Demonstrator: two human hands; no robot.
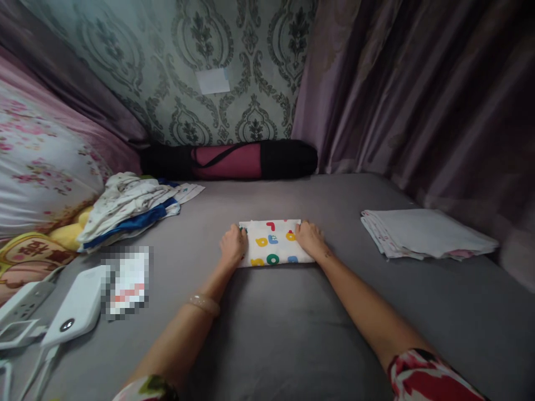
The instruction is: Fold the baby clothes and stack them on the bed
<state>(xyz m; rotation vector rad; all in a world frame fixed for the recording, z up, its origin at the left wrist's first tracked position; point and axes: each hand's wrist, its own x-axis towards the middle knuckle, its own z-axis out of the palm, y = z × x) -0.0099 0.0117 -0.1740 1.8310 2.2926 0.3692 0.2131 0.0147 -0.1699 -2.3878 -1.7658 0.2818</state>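
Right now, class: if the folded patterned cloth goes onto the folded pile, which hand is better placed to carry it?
Probably the right hand: it rests on the patterned cloth's right end, the side where the folded pile lies.

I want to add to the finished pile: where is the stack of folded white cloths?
In the head view the stack of folded white cloths lies on the grey bed sheet, right of the right hand, near the purple curtain.

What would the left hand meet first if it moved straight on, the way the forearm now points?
The left hand lies on the folded letter-print cloth. Past it there is bare grey sheet, then probably the black-and-pink roll by the wall; depth is unclear.
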